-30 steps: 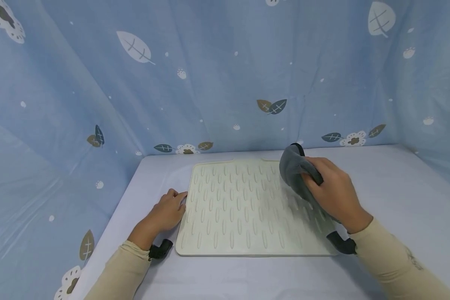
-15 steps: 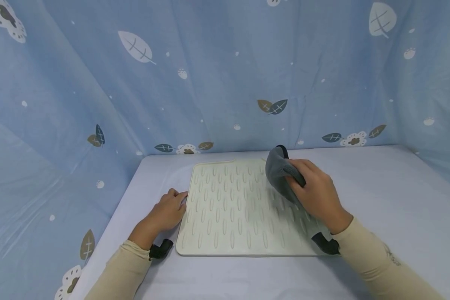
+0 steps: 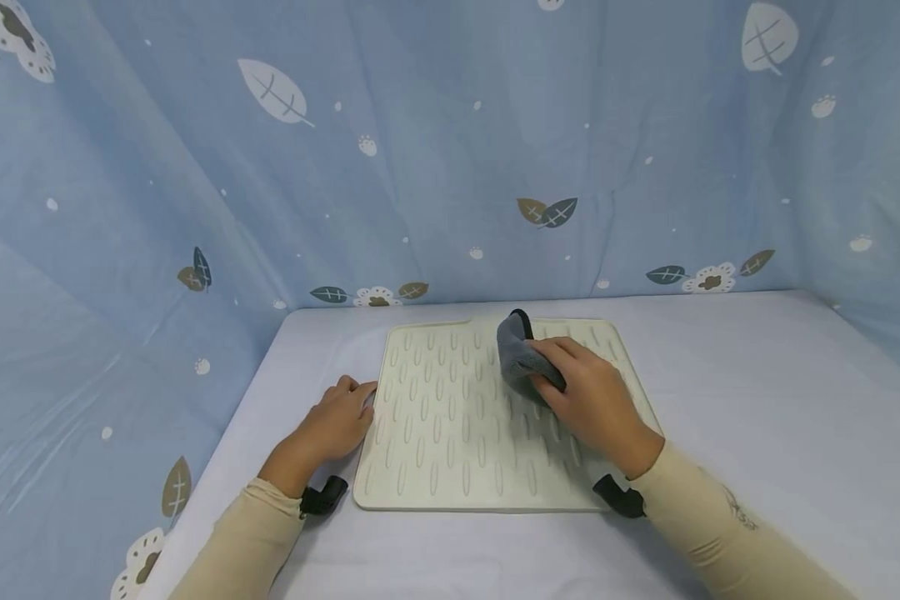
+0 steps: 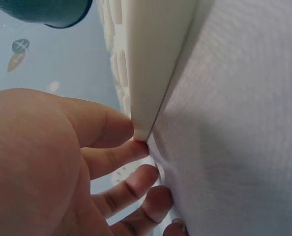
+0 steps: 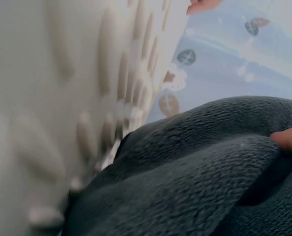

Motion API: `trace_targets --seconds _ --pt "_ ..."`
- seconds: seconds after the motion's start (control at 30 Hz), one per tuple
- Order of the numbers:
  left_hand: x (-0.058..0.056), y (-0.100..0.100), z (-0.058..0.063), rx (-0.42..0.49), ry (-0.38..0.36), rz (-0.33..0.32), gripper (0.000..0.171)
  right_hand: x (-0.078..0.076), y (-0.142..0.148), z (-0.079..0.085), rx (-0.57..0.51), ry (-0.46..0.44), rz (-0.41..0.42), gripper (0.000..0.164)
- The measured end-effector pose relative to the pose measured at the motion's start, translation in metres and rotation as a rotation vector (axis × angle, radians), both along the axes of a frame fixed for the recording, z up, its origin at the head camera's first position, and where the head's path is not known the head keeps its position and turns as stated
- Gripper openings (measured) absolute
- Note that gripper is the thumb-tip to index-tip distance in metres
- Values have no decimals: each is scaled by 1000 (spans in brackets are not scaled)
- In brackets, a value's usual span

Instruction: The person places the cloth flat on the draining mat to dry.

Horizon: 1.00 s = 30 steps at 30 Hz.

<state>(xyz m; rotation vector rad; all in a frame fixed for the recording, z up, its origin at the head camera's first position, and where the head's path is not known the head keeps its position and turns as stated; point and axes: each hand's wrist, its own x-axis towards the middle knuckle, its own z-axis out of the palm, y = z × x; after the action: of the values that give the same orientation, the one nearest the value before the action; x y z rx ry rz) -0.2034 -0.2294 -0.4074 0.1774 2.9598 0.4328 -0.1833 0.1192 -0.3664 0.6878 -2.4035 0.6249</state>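
A cream drying mat (image 3: 435, 450) with rows of raised oval ridges lies flat on the table. My right hand (image 3: 592, 396) grips a folded grey cloth (image 3: 521, 358) with dark edging, low over the mat right of its middle. In the right wrist view the plush cloth (image 5: 195, 167) sits right against the ridges. At the mat's left side, my left hand (image 3: 337, 421) rests on the table with its fingertips at the edge. The left wrist view shows the thumb and index finger of that hand (image 4: 87, 142) touching the side edge of the mat (image 4: 158, 54), the other fingers loosely bent.
A white cloth covers the table (image 3: 757, 400). Behind it and along both sides hangs a blue curtain (image 3: 450, 167) printed with leaves and flowers. Each wrist wears a black camera mount (image 3: 322, 497) beside a beige sleeve (image 3: 240, 542).
My right hand has moved left across the mat with the grey cloth, baring the mat's right side and back right corner. The left hand has stayed at the left edge.
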Motion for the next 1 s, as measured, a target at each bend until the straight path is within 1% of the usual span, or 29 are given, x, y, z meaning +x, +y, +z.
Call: trace_targets --seconds 0.17,0.43,0.57,0.8,1.0 --pt "-2 2 0 -12 -4 -2 49 6 -11 -3 67 -58 0 49" --pt "-5 5 2 -26 6 -26 49 11 -16 -9 140 -85 24 49" --pt "-4 4 3 -27 0 -17 50 12 -20 -13 189 -112 45 50" --pt "-1 1 3 -19 -6 -6 50 14 -25 -17 294 -154 102 46" --pt "0 2 2 -12 -9 4 50 15 -23 -21 388 -229 192 44"
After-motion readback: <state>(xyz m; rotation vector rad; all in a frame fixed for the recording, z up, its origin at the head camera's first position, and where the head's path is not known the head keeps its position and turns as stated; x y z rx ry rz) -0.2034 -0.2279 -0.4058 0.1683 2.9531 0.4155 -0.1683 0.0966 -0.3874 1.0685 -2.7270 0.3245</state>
